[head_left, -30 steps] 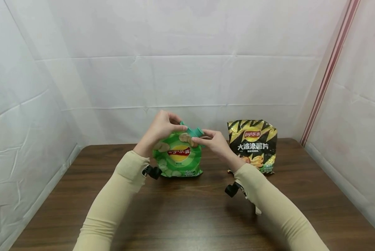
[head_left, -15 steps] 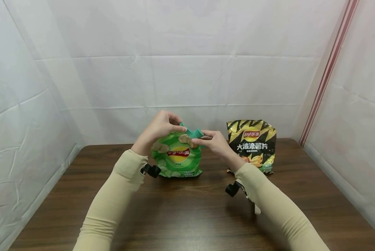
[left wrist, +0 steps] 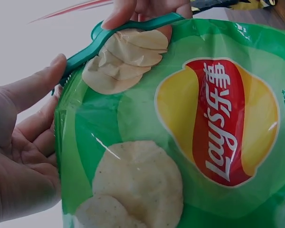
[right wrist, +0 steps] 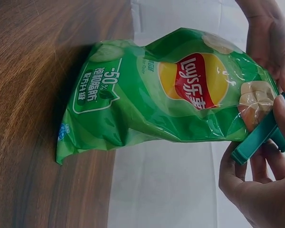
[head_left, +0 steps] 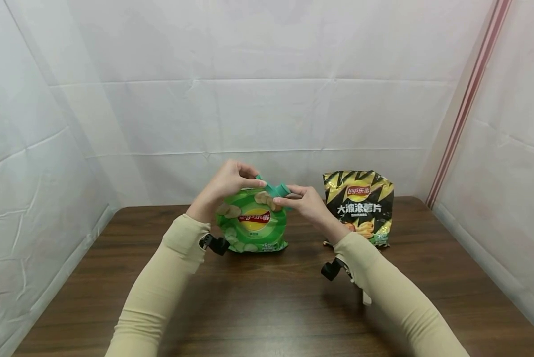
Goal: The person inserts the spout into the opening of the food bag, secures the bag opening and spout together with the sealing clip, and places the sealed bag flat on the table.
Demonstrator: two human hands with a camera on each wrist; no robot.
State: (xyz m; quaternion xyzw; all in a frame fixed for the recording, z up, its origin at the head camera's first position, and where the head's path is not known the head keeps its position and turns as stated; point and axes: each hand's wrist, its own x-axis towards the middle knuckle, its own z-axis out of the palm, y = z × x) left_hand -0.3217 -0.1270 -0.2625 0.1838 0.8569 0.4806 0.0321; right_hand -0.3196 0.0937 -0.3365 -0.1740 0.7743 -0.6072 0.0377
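A green Lay's chip bag [head_left: 254,220] stands upright on the table, its printed front facing me. Along its top edge lies a teal bag clip [head_left: 277,190], also plain in the left wrist view as a long bar [left wrist: 85,53]. My left hand [head_left: 229,182] pinches the clip's left end between thumb and fingers, beside the bag's upper corner. On the other side, my right hand [head_left: 309,204] holds the clip near its raised round part. In the right wrist view the clip's near end [right wrist: 249,148] sticks out past the bag's edge. Whether the clip is latched cannot be told.
A black and yellow Lay's chip bag [head_left: 358,210] stands to the right, just beyond my right forearm. Both bags are on a dark wooden table [head_left: 267,307]. White sheeting [head_left: 267,114] hangs behind the table and at both sides.
Almost nothing differs. Both hands stay on the clip at the green bag's top; the bag and left hand have shifted only very slightly.
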